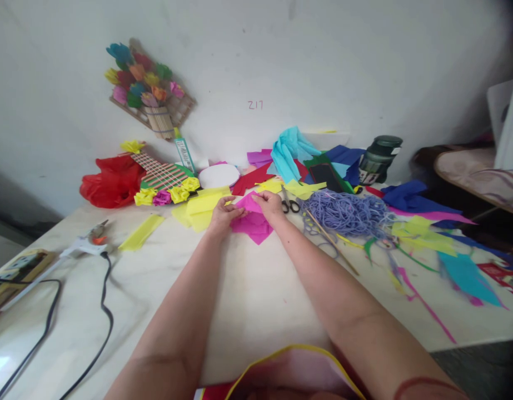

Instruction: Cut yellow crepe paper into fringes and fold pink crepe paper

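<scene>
A piece of magenta crepe paper is held up in front of me, just above the table. My left hand pinches its left side between thumb and fingers. On its upper right edge, my right hand has its fingers closed on the same paper. Yellow crepe paper sheets lie just left of my left hand. Black-handled scissors rest right of my right hand, close to a tangled heap of blue-purple yarn. A thin wooden stick lies beside the yarn.
At left are a glue gun, its black cord and a power strip. A decorated stick guitar and red plastic bag stand behind. Further right are a dark green bottle, a phone and colourful paper scraps.
</scene>
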`<state>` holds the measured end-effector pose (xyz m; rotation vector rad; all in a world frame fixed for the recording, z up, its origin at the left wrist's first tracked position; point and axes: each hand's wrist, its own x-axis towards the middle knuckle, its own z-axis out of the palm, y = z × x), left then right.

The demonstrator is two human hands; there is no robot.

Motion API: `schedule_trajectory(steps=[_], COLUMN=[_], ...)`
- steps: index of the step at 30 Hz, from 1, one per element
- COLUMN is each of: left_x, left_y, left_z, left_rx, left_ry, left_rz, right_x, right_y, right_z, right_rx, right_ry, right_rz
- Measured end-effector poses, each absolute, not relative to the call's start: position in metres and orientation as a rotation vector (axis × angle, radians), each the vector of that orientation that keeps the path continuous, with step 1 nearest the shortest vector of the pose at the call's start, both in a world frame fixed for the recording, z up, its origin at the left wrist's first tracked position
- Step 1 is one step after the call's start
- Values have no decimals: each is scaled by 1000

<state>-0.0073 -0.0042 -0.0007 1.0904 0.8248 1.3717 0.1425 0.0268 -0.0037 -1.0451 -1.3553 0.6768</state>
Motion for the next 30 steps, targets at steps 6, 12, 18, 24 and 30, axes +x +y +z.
schedule_trajectory(steps=[6, 12, 18, 24, 30], left_x=[-9, -5, -3, -2, -4], left_y=[-6, -8, -7, -5, -5], left_z=[4, 7, 6, 1, -2], left_rx=[998, 1008, 989, 980, 1061], left_ry=[812, 886, 972, 881, 857], left_rz=[1249, 1132, 1060, 1123, 1141], right_x=[142, 136, 131, 131, 131], right_y=[26, 21, 18, 20, 20], right_z=[-3, 1, 4, 3, 4], right_rx=[-1071, -1022, -984, -1033, -1003], right_ry=[-1381, -1425, -1391, -1368, -1343], right_rz=[679, 755, 774, 741, 769])
